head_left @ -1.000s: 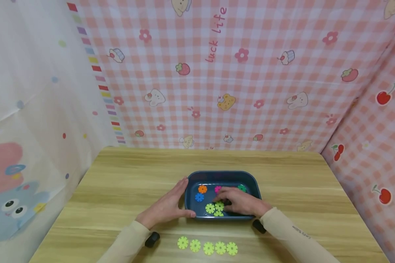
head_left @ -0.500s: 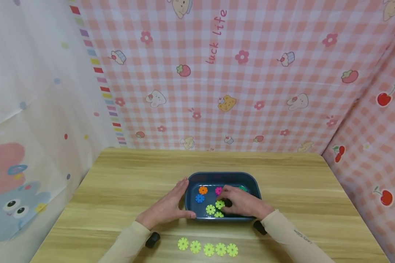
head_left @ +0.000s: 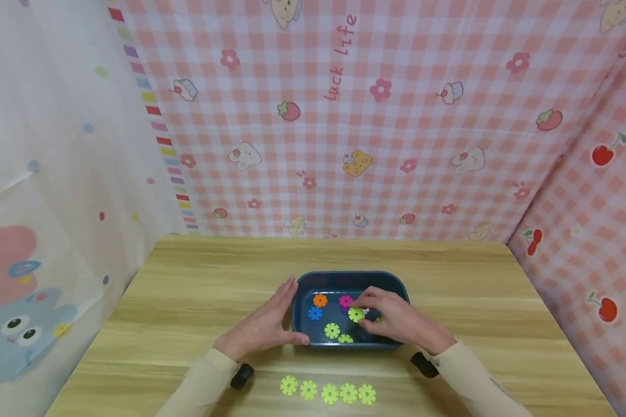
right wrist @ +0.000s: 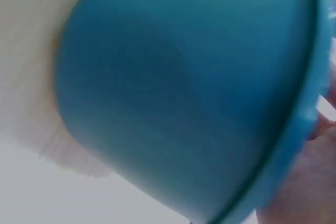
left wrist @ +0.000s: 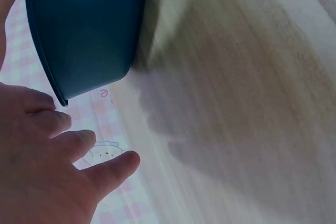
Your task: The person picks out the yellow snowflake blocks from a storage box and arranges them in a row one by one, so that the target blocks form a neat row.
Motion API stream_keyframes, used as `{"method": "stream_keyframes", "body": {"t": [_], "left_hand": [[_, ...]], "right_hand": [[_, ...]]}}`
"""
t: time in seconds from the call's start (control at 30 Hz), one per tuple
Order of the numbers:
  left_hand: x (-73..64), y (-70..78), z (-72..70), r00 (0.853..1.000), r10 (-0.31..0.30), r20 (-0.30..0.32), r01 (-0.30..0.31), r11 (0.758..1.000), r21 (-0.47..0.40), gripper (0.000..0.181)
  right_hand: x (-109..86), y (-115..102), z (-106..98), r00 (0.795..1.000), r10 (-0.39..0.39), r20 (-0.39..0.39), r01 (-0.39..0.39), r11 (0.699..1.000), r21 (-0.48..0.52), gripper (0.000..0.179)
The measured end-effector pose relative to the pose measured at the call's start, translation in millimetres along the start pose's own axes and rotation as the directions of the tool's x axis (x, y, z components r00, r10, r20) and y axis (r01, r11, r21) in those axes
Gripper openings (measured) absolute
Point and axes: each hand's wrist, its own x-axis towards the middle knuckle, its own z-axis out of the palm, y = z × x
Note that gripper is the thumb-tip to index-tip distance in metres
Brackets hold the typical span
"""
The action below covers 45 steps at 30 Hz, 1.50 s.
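My left hand [head_left: 261, 329] rests against the left end of a dark blue plastic bin [head_left: 305, 336], fingers fairly straight at the far corner and thumb at the near one. In the left wrist view, the fingers [left wrist: 79, 142] are spread beside the bin's outer wall [left wrist: 86, 30]. My right hand [head_left: 399, 317] is over the bin's right part and pinches a yellow-green notched disc [head_left: 356, 314] between thumb and fingers. Two more yellow-green discs [head_left: 332, 330] lie near the front wall. The right wrist view mostly shows the bin's outside [right wrist: 178, 87], with part of the hand [right wrist: 299, 182] beyond the rim.
Orange [head_left: 320, 300], blue [head_left: 315, 313] and magenta [head_left: 345, 301] discs lie in the bin; others are partly covered by the right hand. A row of several yellow-green discs [head_left: 330, 394] lies on the wooden table [head_left: 214, 260] before the bin. Patterned cloths [head_left: 313, 139] surround the table.
The right hand has lifted a yellow-green disc off the group near the front and moved slightly right and up with it. The left hand and the row on the table have not moved.
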Motion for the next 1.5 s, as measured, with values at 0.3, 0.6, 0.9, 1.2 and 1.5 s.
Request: {"method": "stream_keyframes", "body": {"t": [0.3, 0.6, 0.9, 1.2, 1.5], "left_hand": [[-1.4, -0.5, -6.4, 0.999, 0.034, 0.028, -0.035, 0.997, 0.062, 0.113], [0.2, -1.1, -3.8, 0.998, 0.035, 0.048, -0.04, 0.993, 0.111, 0.102], [-0.1, 0.9, 2.5, 0.999, 0.023, 0.026, -0.026, 0.99, 0.138, 0.1], [1.2, -0.6, 6.2, 0.999, 0.031, 0.01, -0.032, 0.99, 0.141, 0.1], [0.3, 1.6, 5.0, 1.0, 0.027, 0.006, -0.028, 0.986, 0.165, 0.098]], "right_hand": [[-23.0, -8, -6, 0.999, -0.004, -0.041, 0.004, 1.0, 0.001, 0.03], [-51.0, -17, -6, 0.994, 0.021, -0.108, -0.027, 0.998, -0.058, 0.03], [-72.1, -24, 1, 0.984, -0.085, -0.159, 0.074, 0.995, -0.072, 0.033], [-89.8, -34, 1, 0.996, 0.094, 0.009, -0.094, 0.995, 0.029, 0.035], [-100.2, -35, 4, 0.986, 0.109, 0.126, -0.125, 0.984, 0.124, 0.041]]}}
